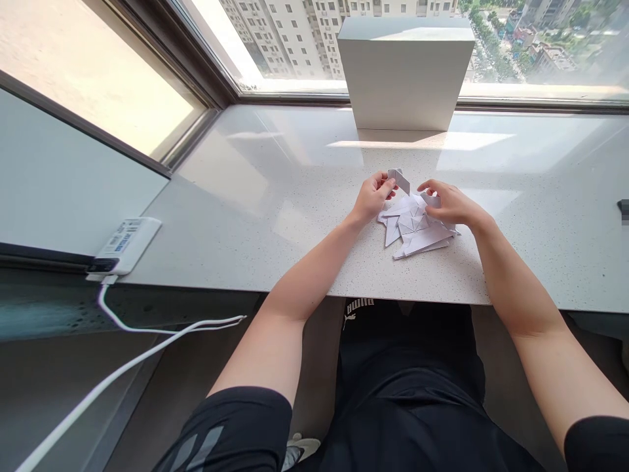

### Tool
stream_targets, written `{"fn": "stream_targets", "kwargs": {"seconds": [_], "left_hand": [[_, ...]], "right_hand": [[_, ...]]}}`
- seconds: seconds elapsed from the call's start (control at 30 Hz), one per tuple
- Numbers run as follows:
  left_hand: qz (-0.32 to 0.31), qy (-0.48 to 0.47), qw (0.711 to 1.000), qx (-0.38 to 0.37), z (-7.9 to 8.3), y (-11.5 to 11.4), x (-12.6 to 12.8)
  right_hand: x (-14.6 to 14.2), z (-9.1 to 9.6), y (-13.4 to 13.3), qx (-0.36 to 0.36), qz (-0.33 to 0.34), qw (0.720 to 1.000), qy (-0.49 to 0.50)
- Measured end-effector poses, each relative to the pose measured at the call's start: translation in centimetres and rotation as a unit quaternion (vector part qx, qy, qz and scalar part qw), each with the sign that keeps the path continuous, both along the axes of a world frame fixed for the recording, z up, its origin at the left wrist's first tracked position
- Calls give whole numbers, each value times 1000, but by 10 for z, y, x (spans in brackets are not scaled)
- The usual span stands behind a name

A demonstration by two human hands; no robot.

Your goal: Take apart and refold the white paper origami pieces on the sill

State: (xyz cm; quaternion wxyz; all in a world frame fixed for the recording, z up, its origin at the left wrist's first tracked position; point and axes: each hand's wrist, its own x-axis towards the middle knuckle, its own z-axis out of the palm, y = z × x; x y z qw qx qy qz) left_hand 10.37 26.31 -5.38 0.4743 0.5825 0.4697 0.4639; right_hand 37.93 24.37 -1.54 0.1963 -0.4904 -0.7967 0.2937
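Speckled countertop [540, 255], creased white origami paper [417, 236]

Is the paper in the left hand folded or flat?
Folded: the white paper piece in the left hand bends along a sharp crease into two angled sides.

A black short-sleeved top [407, 387] carries a white PUMA logo [358, 309], upside down from this view. The left sleeve [230, 426] has slanted grey stripes [196, 449], the right sleeve [597, 446] looks plain black, and a pale sneaker [302, 447] shows below.
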Motion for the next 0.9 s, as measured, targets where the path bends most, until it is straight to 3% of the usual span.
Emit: {"fn": "stream_targets", "kwargs": {"seconds": [0.17, 0.37, 0.57, 0.73, 0.9], "left_hand": [[17, -1, 1000, -4, -1, 2, 1], [34, -5, 999, -1, -4, 5, 2], [17, -8, 1000, -7, -2, 3, 0], [-7, -6, 1000, -21, 1, -1, 1], [-72, -5, 997, -17, 1, -7, 7]], "right_hand": [[-2, -2, 2, 12, 20, 1000, -4], [-8, -3, 3, -28, 38, 999, -1], [-5, 2, 2, -88, -26, 989, 119], [-7, -2, 6, -52, -47, 972, 222], [-14, -12, 9, -23, -61, 966, 251]]}}
